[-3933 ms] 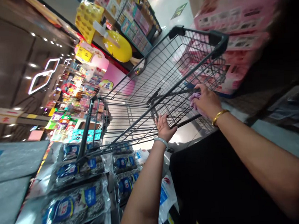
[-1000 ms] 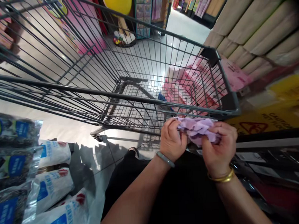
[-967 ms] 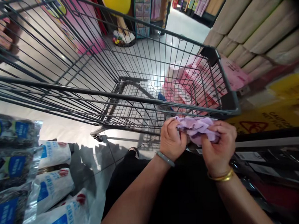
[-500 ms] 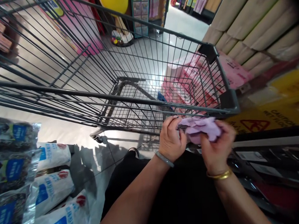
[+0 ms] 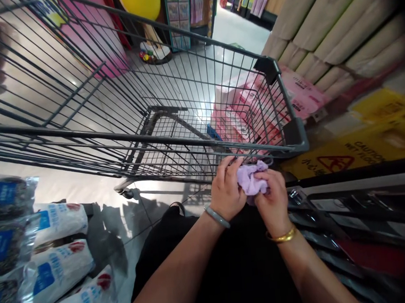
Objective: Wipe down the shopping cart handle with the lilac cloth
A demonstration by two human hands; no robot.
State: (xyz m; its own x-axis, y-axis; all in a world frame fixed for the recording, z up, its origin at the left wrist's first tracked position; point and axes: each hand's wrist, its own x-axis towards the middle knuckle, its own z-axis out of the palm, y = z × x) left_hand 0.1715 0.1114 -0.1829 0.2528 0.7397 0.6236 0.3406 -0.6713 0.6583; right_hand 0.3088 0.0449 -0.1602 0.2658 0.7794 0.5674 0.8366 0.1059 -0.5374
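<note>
A crumpled light-purple cloth (image 5: 250, 178) is bunched between my two hands, just this side of the shopping cart's (image 5: 175, 141) near side rail. My left hand (image 5: 227, 186), with a grey bangle at its wrist, is closed on the cloth's left edge; part of its grip is hidden. From the other side my right hand (image 5: 272, 195), above a gold bangle, pinches the cloth between thumb and curled fingers. Both hands are close together, near the cart's right end. Bare wire mesh shows in the cart's basket.
Pink packages (image 5: 241, 118) show through the cart's wire at its right end. A yellow wet-floor sign (image 5: 345, 155) stands to the right, below stacked beige rolled goods (image 5: 332, 31). White printed bags (image 5: 61, 267) lie at lower left. Dark packaged goods (image 5: 355, 216) line the right side.
My right hand has moved left, closer to my left hand. The purple cloth, more spread out before, is now gathered into a smaller bunch. The view has shifted slightly.
</note>
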